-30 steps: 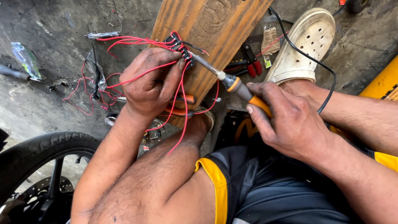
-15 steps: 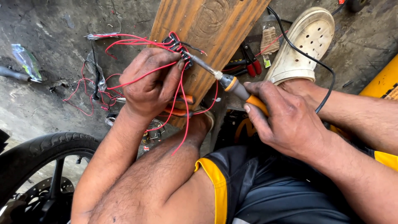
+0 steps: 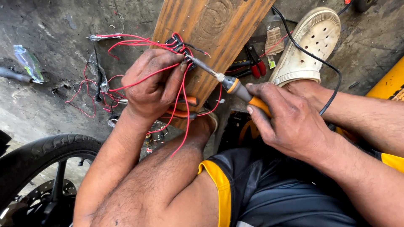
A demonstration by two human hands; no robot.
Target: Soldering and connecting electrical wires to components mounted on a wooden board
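Red wires [image 3: 139, 80] staying pinched in my left hand [image 3: 151, 86]; my right hand [image 3: 290, 120], clamped on the soldering iron [image 3: 229, 84], is keeping its tip at the black connector [image 3: 179, 44], barely shifted.

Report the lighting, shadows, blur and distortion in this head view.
Head view: soft, even daylight, no harsh glare; left hand, right hand and soldering iron are sharp; faint shadow under the red wires; wide-angle lens bends the tyre at the edge.
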